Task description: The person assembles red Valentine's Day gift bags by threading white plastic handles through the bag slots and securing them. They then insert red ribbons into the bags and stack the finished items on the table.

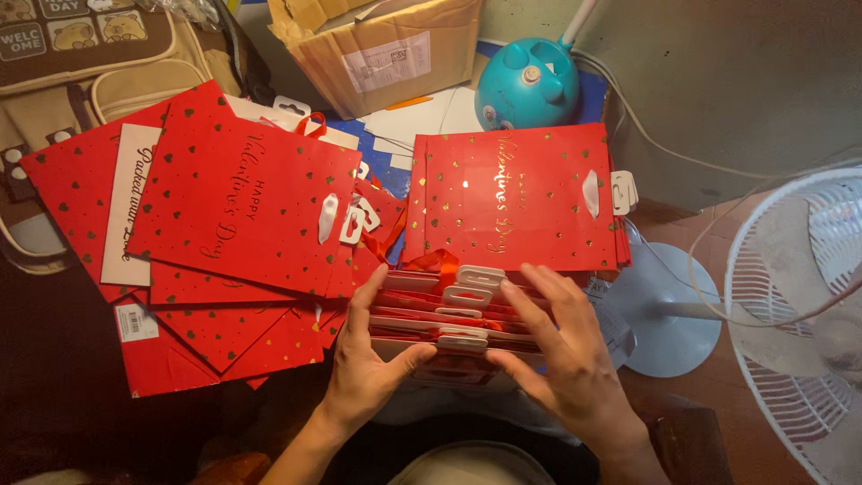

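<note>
Red gift bags, stacked upright, are gripped between both hands: left hand and right hand press inward, covering the stack's sides; lower edge hidden

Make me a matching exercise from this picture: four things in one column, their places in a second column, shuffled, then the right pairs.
Things:
1. teal round appliance
2. white fan
3. cardboard box
4. upright bundle of red bags

Places:
A. between the left hand and right hand
B. top centre, left of the teal thing
C. right edge
D. behind the neat red bag stack

Pairs: 1-D, 2-C, 3-B, 4-A
</note>
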The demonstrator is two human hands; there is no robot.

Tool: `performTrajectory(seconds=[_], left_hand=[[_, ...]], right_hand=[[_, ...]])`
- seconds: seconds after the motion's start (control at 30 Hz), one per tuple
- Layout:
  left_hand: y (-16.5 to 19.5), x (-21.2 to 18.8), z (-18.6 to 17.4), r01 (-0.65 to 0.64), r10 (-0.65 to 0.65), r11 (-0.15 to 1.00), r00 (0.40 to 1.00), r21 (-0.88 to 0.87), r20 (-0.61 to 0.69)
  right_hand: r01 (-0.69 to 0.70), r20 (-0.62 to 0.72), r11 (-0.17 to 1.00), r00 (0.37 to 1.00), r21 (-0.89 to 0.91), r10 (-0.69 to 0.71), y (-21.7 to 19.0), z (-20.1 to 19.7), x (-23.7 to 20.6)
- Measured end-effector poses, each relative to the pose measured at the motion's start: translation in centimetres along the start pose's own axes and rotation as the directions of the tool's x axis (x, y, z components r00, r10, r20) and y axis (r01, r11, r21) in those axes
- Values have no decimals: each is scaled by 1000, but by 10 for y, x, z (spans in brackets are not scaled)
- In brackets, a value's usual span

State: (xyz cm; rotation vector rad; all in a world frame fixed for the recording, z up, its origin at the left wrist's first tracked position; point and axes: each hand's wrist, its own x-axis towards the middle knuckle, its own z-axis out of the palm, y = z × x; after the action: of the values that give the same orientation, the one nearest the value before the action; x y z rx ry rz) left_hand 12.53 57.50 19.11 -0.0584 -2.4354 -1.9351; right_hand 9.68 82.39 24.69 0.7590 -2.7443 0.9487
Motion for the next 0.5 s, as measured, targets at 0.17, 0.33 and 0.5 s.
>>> performTrajectory(seconds=[0.17, 0.33, 0.5], left_hand=[[12, 18, -12, -28, 25, 997, 999, 79, 39], [28, 40, -30, 66, -104, 976, 978, 205, 182], [38, 56, -35, 158, -232, 940, 946, 303, 227]], right_hand=[[118, -26, 978, 992, -171, -124, -1, 23, -13], [242, -76, 943, 961, -228, -265, 8, 41, -28], [293, -97, 950, 948, -112, -304, -4, 49, -34]])
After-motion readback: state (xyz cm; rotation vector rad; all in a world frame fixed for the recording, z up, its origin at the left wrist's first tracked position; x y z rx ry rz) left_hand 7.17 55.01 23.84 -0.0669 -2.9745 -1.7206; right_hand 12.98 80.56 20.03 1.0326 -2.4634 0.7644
